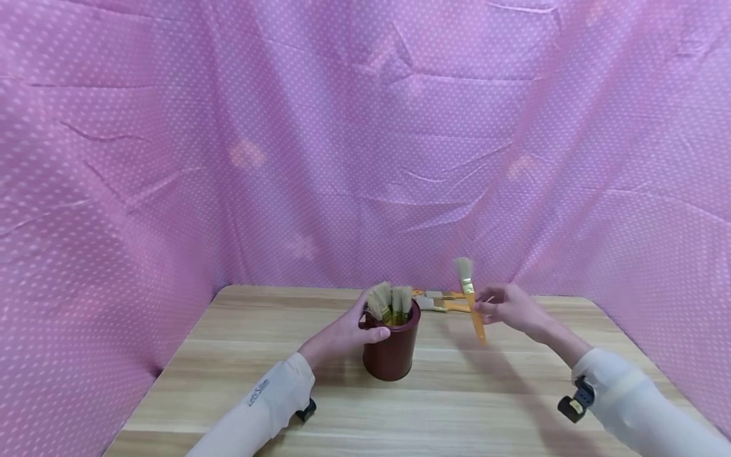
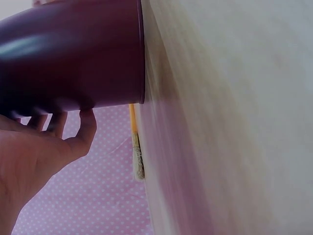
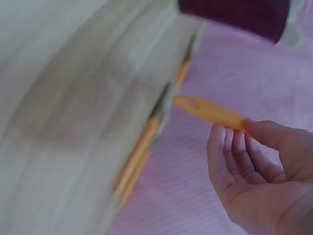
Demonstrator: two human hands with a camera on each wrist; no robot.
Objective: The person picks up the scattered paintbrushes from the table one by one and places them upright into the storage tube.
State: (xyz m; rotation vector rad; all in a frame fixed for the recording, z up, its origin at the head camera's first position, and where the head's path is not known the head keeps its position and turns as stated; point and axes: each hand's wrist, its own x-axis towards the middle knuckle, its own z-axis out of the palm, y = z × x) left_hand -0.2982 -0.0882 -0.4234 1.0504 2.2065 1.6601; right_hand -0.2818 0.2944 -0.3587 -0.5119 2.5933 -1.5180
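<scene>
A dark maroon can (image 1: 389,355) stands upright on the wooden table with several paintbrushes (image 1: 394,303) in it, bristles up. My left hand (image 1: 345,333) grips the can's left side, thumb near the rim at the front. In the left wrist view the fingers (image 2: 87,129) curve against the can's wall. To the right of the can, my right hand (image 1: 511,311) pinches a paintbrush (image 1: 473,311) by its orange handle, clear of the table with bristles up. The right wrist view shows the handle (image 3: 210,110) between thumb and fingertips; its bristles are out of that view.
Behind and right of the can, several more paintbrushes (image 1: 451,306) with orange handles lie near the table's back edge. A pink dotted cloth (image 1: 365,158) hangs behind and along both sides of the wooden table (image 1: 434,406).
</scene>
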